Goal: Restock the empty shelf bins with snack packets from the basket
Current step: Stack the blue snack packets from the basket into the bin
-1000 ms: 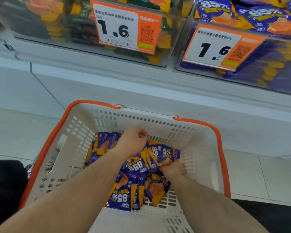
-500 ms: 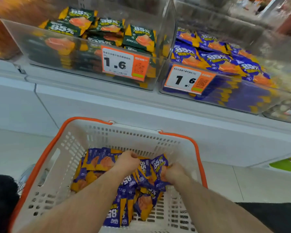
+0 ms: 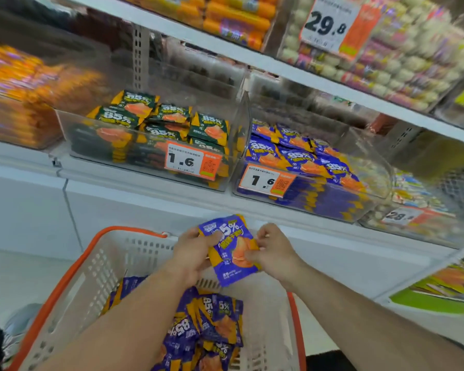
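Note:
Both hands hold a stack of purple and orange snack packets (image 3: 229,250) above the far rim of the basket. My left hand (image 3: 192,254) grips its left side and my right hand (image 3: 272,253) pinches its right edge. The white basket with an orange rim (image 3: 91,266) sits below, with several more purple packets (image 3: 209,325) inside. On the shelf above and to the right, a clear bin of purple packets (image 3: 359,207) carries a 1.6 price tag (image 3: 265,180).
A clear bin of green packets (image 3: 156,135) with its own 1.6 tag stands left of the purple bin. Orange snacks fill the far left bin. An upper shelf (image 3: 252,58) overhangs both. Bins of pale wrapped sweets sit at the right.
Both hands have risen out of the basket with purple packets in them. My view has tilted up, so more of the shelves shows.

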### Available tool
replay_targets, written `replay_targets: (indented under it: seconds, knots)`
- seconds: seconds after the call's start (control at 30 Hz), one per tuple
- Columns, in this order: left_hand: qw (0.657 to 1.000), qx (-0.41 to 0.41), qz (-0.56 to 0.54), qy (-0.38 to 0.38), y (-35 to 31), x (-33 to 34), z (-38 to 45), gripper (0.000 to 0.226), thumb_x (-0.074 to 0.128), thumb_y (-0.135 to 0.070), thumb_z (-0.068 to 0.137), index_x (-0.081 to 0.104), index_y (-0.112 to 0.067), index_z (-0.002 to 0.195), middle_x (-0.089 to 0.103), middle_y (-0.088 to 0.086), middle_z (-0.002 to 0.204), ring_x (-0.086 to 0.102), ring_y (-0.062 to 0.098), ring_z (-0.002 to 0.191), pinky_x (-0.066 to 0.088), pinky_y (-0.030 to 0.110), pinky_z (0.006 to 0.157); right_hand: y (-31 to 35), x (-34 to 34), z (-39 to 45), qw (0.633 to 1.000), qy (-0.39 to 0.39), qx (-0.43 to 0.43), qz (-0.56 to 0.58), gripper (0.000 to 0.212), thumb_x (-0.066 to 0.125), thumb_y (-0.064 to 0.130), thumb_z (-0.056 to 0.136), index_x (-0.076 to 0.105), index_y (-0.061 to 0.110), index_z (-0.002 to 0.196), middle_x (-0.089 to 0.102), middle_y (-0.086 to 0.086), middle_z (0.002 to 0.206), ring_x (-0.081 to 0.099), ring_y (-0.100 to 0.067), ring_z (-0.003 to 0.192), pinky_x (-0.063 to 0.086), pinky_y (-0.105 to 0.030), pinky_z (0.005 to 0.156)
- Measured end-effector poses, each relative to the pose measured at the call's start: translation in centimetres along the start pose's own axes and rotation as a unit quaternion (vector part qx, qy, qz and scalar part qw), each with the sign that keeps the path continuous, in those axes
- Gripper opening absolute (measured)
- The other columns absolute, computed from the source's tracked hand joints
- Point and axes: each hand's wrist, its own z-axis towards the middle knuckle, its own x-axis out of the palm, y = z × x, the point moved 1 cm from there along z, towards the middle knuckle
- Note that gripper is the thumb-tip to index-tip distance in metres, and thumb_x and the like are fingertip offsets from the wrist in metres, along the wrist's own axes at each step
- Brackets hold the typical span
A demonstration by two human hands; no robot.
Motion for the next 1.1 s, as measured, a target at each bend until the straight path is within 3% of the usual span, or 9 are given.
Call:
replay_targets:
  seconds: [0.1, 0.23, 0.33, 0.5, 0.67, 0.83, 0.9, 1.0, 1.1]
  knots:
    - [0.998, 0.066, -0.004, 0.017, -3.2, 1.5, -1.7, 0.011, 0.064, -0.006, 0.09, 0.066, -0.01, 0.1, 0.075, 0.007, 0.082, 0.07, 0.019, 0.067, 0.057, 0.036, 0.069, 3.1, -1.2, -1.2, 0.998, -0.008, -0.058, 0.032, 0.037, 0.061, -0.017, 0.078, 0.041, 0.014, 0.08, 0.054, -0.008, 0.07, 0.053, -0.015, 0.059, 0.044, -0.023, 0.053]
    - [0.989, 0.139, 0.005, 0.04, -7.0, 3.9, -4.3, 0.008, 0.063, -0.008, 0.091, 0.067, -0.012, 0.097, 0.076, 0.008, 0.085, 0.071, 0.021, 0.07, 0.057, 0.034, 0.066, 6.4, -3.2, -3.0, 0.989, -0.021, -0.107, 0.096, 0.028, 0.061, -0.019, 0.08, 0.058, 0.007, 0.091, 0.071, -0.016, 0.082, 0.069, -0.022, 0.07, 0.057, -0.031, 0.065]
    - [0.966, 0.247, 0.073, -0.023, -9.7, 5.2, -5.0, 0.008, 0.064, -0.011, 0.091, 0.062, -0.019, 0.093, 0.07, 0.002, 0.084, 0.066, 0.015, 0.072, 0.056, 0.036, 0.068, 8.9, -6.1, -2.8, 0.977, -0.063, -0.129, 0.156, 0.033, 0.056, -0.021, 0.083, 0.059, 0.008, 0.098, 0.073, -0.012, 0.087, 0.071, -0.021, 0.075, 0.058, -0.03, 0.069]
    - [0.756, 0.532, 0.361, -0.126, -14.0, 6.1, -3.9, 0.02, 0.064, -0.014, 0.085, 0.062, -0.02, 0.104, 0.067, -0.005, 0.103, 0.061, 0.015, 0.095, 0.051, 0.037, 0.083, 13.4, -11.3, 1.2, 0.973, -0.118, -0.13, 0.15, 0.039, 0.061, -0.014, 0.081, 0.059, 0.014, 0.108, 0.07, -0.008, 0.101, 0.067, -0.021, 0.083, 0.054, -0.027, 0.06]
    - [0.687, 0.391, 0.607, -0.086, -17.6, 8.1, 1.1, 0.029, 0.049, -0.044, 0.095, 0.053, -0.028, 0.119, 0.063, -0.006, 0.112, 0.061, 0.022, 0.095, 0.053, 0.039, 0.081, 16.4, -11.6, 7.9, 0.976, -0.171, -0.088, 0.107, 0.044, 0.059, -0.009, 0.085, 0.057, 0.01, 0.125, 0.058, -0.005, 0.09, 0.048, -0.018, 0.067, 0.038, -0.028, 0.055]
    - [0.589, 0.467, 0.641, -0.153, -16.8, 7.9, 2.1, 0.034, 0.036, -0.044, 0.101, 0.063, -0.025, 0.109, 0.07, 0.003, 0.091, 0.064, 0.029, 0.086, 0.036, 0.029, 0.061, 18.5, -10.6, 13.6, 0.978, -0.189, -0.062, 0.055, 0.035, 0.053, -0.006, 0.09, 0.055, -0.005, 0.125, 0.044, -0.006, 0.07, 0.03, -0.013, 0.056, 0.026, -0.026, 0.05]
    - [0.581, 0.489, 0.628, -0.168, -16.6, 7.9, 2.2, 0.036, 0.037, -0.045, 0.1, 0.066, -0.024, 0.104, 0.07, 0.003, 0.086, 0.065, 0.029, 0.083, 0.036, 0.029, 0.06, 18.5, -10.2, 15.3, 0.979, -0.194, -0.055, 0.013, 0.03, 0.054, -0.003, 0.09, 0.057, -0.012, 0.118, 0.047, -0.01, 0.069, 0.035, -0.015, 0.058, 0.031, -0.031, 0.055]
    - [0.567, 0.515, 0.617, -0.178, -16.2, 7.8, 2.7, 0.037, 0.038, -0.045, 0.099, 0.06, -0.02, 0.082, 0.066, 0.002, 0.071, 0.064, 0.028, 0.071, 0.035, 0.028, 0.054, 17.8, -9.9, 17.4, 0.983, -0.153, -0.057, -0.083, 0.04, 0.066, 0.01, 0.089, 0.057, -0.003, 0.125, 0.063, -0.017, 0.121, 0.059, -0.026, 0.099, 0.047, -0.036, 0.084]
    - [0.554, 0.547, 0.599, -0.191, -15.6, 7.7, 3.0, 0.04, 0.041, -0.043, 0.096, 0.056, -0.019, 0.067, 0.058, 0.0, 0.056, 0.058, 0.028, 0.053, 0.02, 0.024, 0.047, 16.8, -9.9, 19.1, 0.968, -0.121, -0.069, -0.209, 0.074, 0.075, 0.041, 0.08, 0.045, 0.014, 0.142, 0.048, -0.009, 0.144, 0.047, -0.029, 0.129, 0.038, -0.037, 0.107]
